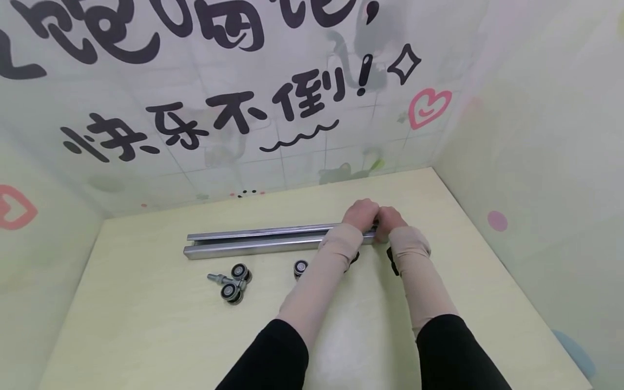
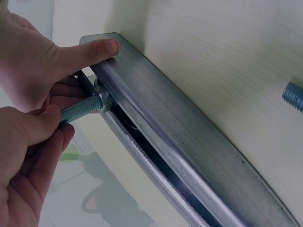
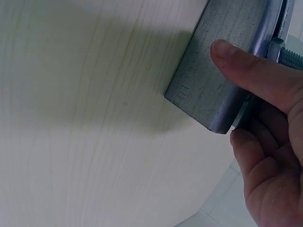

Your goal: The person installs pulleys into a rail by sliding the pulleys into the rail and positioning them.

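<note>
A silver slotted metal rail [image 1: 253,249] lies lengthwise on the table, its slot facing up. At its right end, my left hand [image 1: 361,215] pinches a threaded bolt [image 2: 81,109] between thumb and fingers, seen in the left wrist view. The bolt sticks out of the slot, with a hex nut [image 2: 106,100] at the rail's opening; whatever it joins inside is hidden. My right hand [image 3: 274,175] grips the same rail end, its thumb flat on the side wall and its fingers curled by the end and slot.
A roller trolley [image 1: 230,293] with black-and-silver wheels and a bolt lies in front of the rail's left half. Another roller [image 1: 300,267] shows partly behind my left forearm. Printed walls [image 1: 526,162] stand behind and beside the pale wooden table [image 1: 146,325].
</note>
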`<state>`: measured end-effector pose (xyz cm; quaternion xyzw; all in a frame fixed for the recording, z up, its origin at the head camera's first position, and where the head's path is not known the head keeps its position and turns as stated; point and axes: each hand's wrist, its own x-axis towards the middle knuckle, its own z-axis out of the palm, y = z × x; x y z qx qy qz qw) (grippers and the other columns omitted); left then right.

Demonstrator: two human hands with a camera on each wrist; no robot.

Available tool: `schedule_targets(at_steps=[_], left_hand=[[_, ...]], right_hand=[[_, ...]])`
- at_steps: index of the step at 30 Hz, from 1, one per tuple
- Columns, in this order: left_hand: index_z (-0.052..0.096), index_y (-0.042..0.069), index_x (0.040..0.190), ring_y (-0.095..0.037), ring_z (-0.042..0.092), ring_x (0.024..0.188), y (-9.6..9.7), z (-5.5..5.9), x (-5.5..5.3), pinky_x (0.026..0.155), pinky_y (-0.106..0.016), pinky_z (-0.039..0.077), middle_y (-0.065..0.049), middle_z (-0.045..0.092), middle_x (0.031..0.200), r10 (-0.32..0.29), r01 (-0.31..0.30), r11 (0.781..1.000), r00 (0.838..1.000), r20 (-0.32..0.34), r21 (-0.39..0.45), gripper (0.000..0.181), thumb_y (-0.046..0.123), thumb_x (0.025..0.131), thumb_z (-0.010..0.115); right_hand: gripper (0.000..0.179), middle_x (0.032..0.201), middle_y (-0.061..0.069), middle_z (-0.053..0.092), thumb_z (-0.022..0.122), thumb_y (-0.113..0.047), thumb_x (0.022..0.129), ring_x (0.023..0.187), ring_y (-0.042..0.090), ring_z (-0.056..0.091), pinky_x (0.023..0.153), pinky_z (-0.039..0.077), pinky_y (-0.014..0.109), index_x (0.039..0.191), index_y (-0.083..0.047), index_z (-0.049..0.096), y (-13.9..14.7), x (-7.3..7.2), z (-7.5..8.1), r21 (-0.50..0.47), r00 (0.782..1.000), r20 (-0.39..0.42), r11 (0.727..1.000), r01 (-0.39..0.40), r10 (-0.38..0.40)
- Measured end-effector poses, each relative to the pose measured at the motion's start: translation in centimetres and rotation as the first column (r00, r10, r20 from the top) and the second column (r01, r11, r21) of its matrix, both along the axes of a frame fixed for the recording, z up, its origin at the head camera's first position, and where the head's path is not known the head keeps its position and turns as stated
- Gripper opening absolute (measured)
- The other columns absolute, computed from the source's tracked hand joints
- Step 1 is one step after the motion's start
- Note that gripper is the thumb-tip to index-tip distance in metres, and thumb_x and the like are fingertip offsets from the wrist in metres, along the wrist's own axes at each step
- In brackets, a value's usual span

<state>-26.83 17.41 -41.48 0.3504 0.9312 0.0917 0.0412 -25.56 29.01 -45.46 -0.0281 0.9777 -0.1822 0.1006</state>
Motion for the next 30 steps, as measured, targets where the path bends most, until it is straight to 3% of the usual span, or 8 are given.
schedule_targets(at_steps=[17,23,30], left_hand=[[0.069,0.010,0.082,-0.012,0.054,0.069,-0.5,0.8,0.0,0.057,-0.021,0.045,-0.001,0.066,0.084,0.009,-0.007,0.999,0.999,0.051,-0.034,0.022,-0.005,0.082,0.054],[0.068,0.010,0.083,-0.014,0.058,0.073,-1.0,0.9,-0.1,0.062,-0.023,0.049,-0.003,0.066,0.086,-0.009,0.011,0.998,0.999,0.037,-0.056,0.018,-0.001,0.084,0.053],[0.069,0.010,0.086,-0.019,0.062,0.081,-1.9,0.9,-0.1,0.068,-0.029,0.052,-0.005,0.067,0.089,-0.030,0.028,0.996,0.999,-0.016,-0.088,0.017,0.000,0.084,0.054]], right_hand=[[0.057,0.102,0.014,0.066,0.078,0.006,0.047,0.090,0.026,0.057,0.084,0.047,0.038,0.103,-0.003,0.067,0.3,-0.5,-0.3,-0.024,0.999,0.040,1.000,-0.019,0.020],[0.052,0.095,0.011,0.067,0.078,0.006,0.046,0.083,0.023,0.056,0.079,0.047,0.036,0.097,-0.006,0.070,0.1,-0.3,-0.1,-0.043,0.999,0.044,0.999,-0.008,0.010],[0.056,0.103,0.013,0.066,0.076,0.007,0.048,0.091,0.026,0.057,0.085,0.046,0.038,0.103,-0.003,0.068,0.0,-0.1,0.3,-0.050,0.998,0.056,0.998,-0.023,0.025]])
